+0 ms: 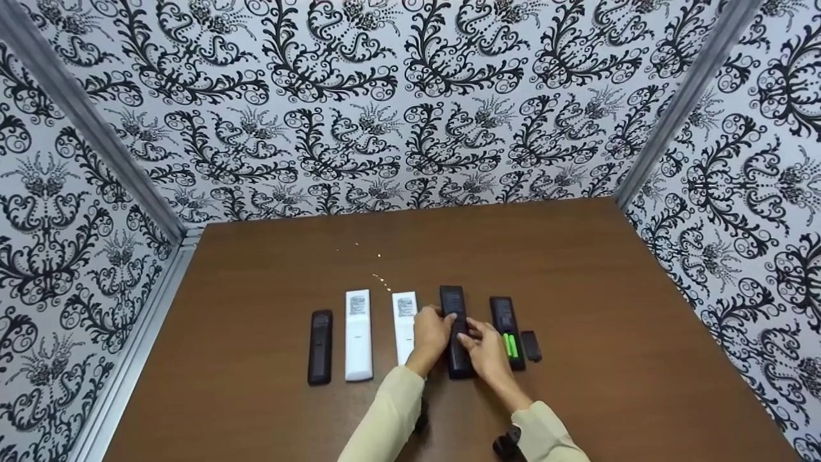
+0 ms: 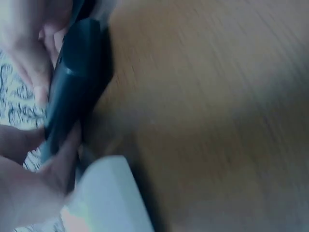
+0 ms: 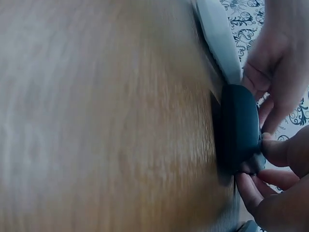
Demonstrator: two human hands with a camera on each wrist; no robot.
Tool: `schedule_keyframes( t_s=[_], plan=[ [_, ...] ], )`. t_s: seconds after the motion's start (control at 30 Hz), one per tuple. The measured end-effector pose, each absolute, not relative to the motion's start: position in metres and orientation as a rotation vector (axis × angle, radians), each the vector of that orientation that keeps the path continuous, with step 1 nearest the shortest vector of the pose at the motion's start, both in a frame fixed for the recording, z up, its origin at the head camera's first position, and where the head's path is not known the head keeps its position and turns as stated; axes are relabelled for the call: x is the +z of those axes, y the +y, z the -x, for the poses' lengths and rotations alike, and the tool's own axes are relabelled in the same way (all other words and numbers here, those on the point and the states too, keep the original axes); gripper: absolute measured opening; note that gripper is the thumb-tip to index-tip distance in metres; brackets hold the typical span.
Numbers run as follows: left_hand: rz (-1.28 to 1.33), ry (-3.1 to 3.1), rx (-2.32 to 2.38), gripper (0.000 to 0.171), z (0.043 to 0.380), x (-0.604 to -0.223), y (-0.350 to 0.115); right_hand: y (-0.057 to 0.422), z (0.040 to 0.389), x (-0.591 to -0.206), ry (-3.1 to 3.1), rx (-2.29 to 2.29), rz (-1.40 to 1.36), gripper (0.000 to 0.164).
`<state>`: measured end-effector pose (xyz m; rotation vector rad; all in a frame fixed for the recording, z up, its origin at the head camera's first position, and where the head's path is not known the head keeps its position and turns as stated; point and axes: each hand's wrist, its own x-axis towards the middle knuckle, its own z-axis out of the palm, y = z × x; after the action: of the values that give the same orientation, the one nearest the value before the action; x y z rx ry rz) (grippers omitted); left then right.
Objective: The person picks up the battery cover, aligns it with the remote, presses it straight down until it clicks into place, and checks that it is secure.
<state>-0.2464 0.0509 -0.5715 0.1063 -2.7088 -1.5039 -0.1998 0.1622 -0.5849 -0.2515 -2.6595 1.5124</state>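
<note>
A long black remote control (image 1: 453,299) lies face down on the brown table, between both hands. My left hand (image 1: 431,335) grips it from the left, thumb on its back and fingers at its side. From the right, my right hand (image 1: 489,351) pinches its edge with thumb and fingertips. The left wrist view shows the remote's end (image 2: 79,58) with fingers on both sides; in the right wrist view its rounded end (image 3: 239,125) faces the camera. Beside my right hand, another black remote (image 1: 502,310) has its battery bay uncovered, with green batteries (image 1: 510,345) inside.
A small black battery cover (image 1: 531,346) lies right of the uncovered remote. Partly behind my left hand is a white remote (image 1: 404,314); farther left are another white remote (image 1: 358,337) and a dark one (image 1: 319,350). Patterned walls (image 1: 397,128) enclose the table (image 1: 256,276).
</note>
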Motion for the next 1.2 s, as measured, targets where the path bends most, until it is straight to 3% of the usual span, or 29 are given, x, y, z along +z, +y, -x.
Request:
schedule_keyframes(
  t_s=[0.23,0.5,0.83,1.2],
  plan=[
    [-0.095,-2.82,-1.03,0.026,0.241,-0.572,0.058,0.16,0.197,-0.589,-2.646,1.451,0.262,0.038],
    [-0.041,-2.777,-1.037,0.024,0.238,-0.58,0.057,0.164,0.192,-0.588,-2.639,1.421,0.206,0.037],
    [0.019,-2.727,-0.993,0.029,0.232,-0.568,0.065,0.184,0.181,-0.584,-2.437,1.161,0.148,0.007],
    [0.121,-2.733,-1.314,0.03,0.223,-0.56,0.096,0.223,0.164,-0.576,-2.402,1.178,0.249,0.007]
  ],
)
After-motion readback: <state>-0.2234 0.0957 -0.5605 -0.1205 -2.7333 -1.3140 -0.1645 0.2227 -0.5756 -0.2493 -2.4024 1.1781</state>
